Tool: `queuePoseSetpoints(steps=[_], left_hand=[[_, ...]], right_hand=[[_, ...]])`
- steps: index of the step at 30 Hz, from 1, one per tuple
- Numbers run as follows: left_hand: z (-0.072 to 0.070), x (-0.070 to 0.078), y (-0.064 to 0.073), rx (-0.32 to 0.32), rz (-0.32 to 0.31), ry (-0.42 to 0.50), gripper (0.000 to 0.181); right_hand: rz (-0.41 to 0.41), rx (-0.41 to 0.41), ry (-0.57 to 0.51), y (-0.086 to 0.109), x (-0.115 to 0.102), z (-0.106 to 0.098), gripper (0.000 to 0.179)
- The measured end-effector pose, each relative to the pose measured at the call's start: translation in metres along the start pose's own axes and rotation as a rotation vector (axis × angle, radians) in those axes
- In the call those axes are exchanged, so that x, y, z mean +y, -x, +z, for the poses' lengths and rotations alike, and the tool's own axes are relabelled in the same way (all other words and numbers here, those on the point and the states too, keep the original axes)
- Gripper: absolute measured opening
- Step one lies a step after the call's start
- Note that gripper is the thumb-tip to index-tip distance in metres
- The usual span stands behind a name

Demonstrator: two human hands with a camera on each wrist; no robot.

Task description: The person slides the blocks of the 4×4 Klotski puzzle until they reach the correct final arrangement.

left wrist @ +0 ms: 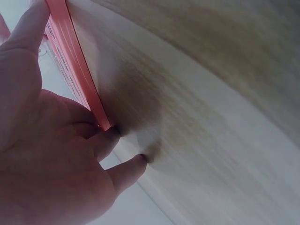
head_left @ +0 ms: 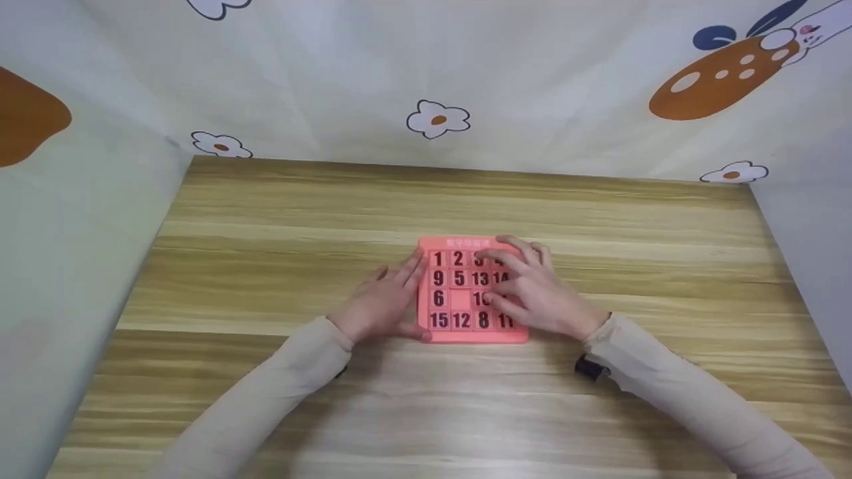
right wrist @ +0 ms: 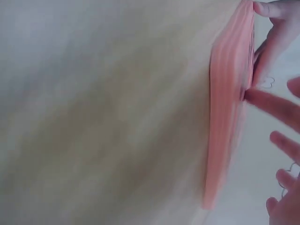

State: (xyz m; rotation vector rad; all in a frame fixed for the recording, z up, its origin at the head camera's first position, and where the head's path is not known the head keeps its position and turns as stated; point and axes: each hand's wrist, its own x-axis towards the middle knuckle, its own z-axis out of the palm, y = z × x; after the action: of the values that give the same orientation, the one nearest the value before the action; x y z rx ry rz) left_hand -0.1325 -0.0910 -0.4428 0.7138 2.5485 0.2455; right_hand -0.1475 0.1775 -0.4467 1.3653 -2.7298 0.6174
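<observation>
A pink number sliding puzzle [head_left: 474,338] lies flat on the wooden table, its black-numbered tiles in rows. The tile slot between the 6 and the partly covered 10 is vacant. My left hand [head_left: 383,303] holds the puzzle's left side, thumb at the near corner and fingers along the edge. In the left wrist view, two fingertips of this hand [left wrist: 56,154] reach down to the tabletop. My right hand [head_left: 536,289] is over the right-hand tiles, hiding several. Its thumb touches the 10 tile, while its other fingers spread over the upper right. In the right wrist view, one fingertip meets the puzzle's face [right wrist: 246,91].
The wood-grain table [head_left: 266,219] extends around the puzzle on all sides. Behind it hangs a pale cloth backdrop [head_left: 319,86] printed with flowers and an orange carrot shape. Pale side panels [head_left: 80,219] border the table. A black band [head_left: 590,367] shows at my right cuff.
</observation>
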Motion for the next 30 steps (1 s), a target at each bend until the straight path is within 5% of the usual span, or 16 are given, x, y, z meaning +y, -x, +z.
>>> queuePoseSetpoints(steps=[8,14,20,24,27,30], left_hand=[[0.0,-0.001,0.0,0.001,0.008,-0.015,0.121],[0.0,-0.001,-0.001,0.007,0.007,-0.031,0.121],[-0.002,-0.001,-0.001,-0.006,-0.002,-0.049,0.12],[-0.001,-0.001,-0.001,0.002,0.002,-0.049,0.121],[-0.001,-0.001,-0.001,-0.001,0.002,-0.055,0.122],[0.0,-0.002,-0.002,0.0,0.0,-0.058,0.122]], right_hand=[[-0.023,-0.157,0.024,-0.016,-0.018,0.013,0.04],[0.066,-0.004,-0.004,-0.017,-0.016,0.01,0.02],[0.058,-0.106,0.024,-0.027,-0.018,0.016,0.043],[-0.003,-0.142,0.019,-0.027,-0.022,0.016,0.04],[-0.052,-0.126,0.003,-0.024,-0.023,0.014,0.033],[0.001,-0.042,0.013,-0.022,-0.02,0.012,0.027]])
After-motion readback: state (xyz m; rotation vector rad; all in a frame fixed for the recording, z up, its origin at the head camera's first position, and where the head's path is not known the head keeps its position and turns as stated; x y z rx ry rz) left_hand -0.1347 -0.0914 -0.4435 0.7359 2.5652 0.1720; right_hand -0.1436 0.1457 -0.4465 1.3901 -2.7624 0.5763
